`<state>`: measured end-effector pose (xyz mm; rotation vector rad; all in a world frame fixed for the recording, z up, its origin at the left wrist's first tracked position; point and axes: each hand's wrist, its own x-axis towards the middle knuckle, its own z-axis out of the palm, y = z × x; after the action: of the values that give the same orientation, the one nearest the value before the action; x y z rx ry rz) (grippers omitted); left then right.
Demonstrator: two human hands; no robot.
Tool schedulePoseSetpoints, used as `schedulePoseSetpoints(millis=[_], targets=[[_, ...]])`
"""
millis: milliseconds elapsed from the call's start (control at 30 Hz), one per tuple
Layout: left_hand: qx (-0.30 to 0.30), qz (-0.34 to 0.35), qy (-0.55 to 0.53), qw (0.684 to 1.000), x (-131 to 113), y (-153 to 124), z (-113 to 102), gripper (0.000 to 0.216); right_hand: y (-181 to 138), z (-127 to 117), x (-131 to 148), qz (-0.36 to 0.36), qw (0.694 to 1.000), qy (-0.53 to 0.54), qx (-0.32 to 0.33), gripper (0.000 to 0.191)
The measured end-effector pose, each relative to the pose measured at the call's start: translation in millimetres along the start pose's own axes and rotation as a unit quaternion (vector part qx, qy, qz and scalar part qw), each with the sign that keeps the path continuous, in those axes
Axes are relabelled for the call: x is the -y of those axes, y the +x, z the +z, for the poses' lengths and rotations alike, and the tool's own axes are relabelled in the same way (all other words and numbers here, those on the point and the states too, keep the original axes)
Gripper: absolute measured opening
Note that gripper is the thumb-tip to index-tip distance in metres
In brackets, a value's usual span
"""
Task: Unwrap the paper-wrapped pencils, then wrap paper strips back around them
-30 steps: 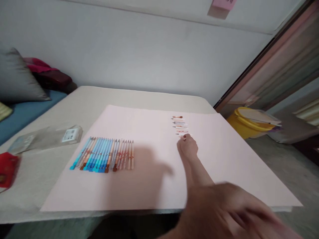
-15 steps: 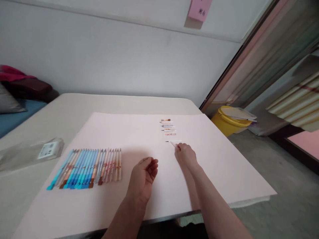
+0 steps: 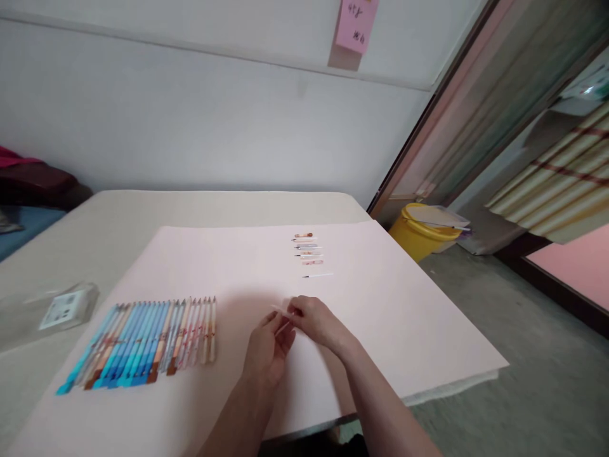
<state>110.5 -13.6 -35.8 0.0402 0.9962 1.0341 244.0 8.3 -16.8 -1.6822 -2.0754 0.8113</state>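
Note:
Near the middle of the pink sheet, my right hand (image 3: 311, 319) pinches a slim, pale pen barrel (image 3: 281, 311). My left hand (image 3: 267, 346) meets it from the left, thumb and fingertips closed on the same barrel, whose lower part is hidden by the fingers. Beyond the hands lies a single pen refill (image 3: 318, 275) with a dark tip. Farther back is a small column of refills and short pen parts (image 3: 309, 255). To the left, several pens (image 3: 147, 343) in blue, brown, grey and pinkish tones lie side by side, tips away from me.
The pink sheet (image 3: 404, 362) covers much of the pale table (image 3: 214, 206). A clear plastic bag (image 3: 28, 324) with a white label lies at the left. Right of the table stands a yellow bucket (image 3: 419, 238). A white wall (image 3: 190, 127) rises behind.
My right hand has drawn back left from beside the single refill, bringing the pale barrel to my left hand. The refill stays on the sheet. My left fingers have closed on the barrel.

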Motion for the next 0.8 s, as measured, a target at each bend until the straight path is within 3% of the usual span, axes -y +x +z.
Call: schedulePoseSetpoints(millis=[167, 367, 500, 633, 800], targets=[[-0.015, 0.036, 0.011, 0.999, -7.0, 0.6, -2.0, 0.015, 2.6, -5.4, -6.6, -0.014, 0.997, 0.066, -0.025, 0.016], [-0.003, -0.002, -0.006, 1.000, -8.8, 5.7, -4.3, 0.022, 4.6, 12.4, -3.2, -0.027, 0.998, -0.051, -0.032, 0.017], [-0.086, -0.009, -0.033, 0.996, -8.2, 7.1, -5.7, 0.016, 10.5, 11.4, -10.2, 0.056, 0.979, -0.174, -0.087, 0.022], [-0.107, 0.009, -0.033, 0.994, -12.9, 3.8, -5.6, 0.010, 18.4, 12.9, -27.0, 0.097, 0.972, -0.187, -0.102, 0.022], [-0.116, 0.012, -0.024, 0.993, -16.1, 3.9, -4.7, 0.008, 36.1, 43.0, -29.3, 0.031, 0.976, -0.191, -0.100, 0.052]])
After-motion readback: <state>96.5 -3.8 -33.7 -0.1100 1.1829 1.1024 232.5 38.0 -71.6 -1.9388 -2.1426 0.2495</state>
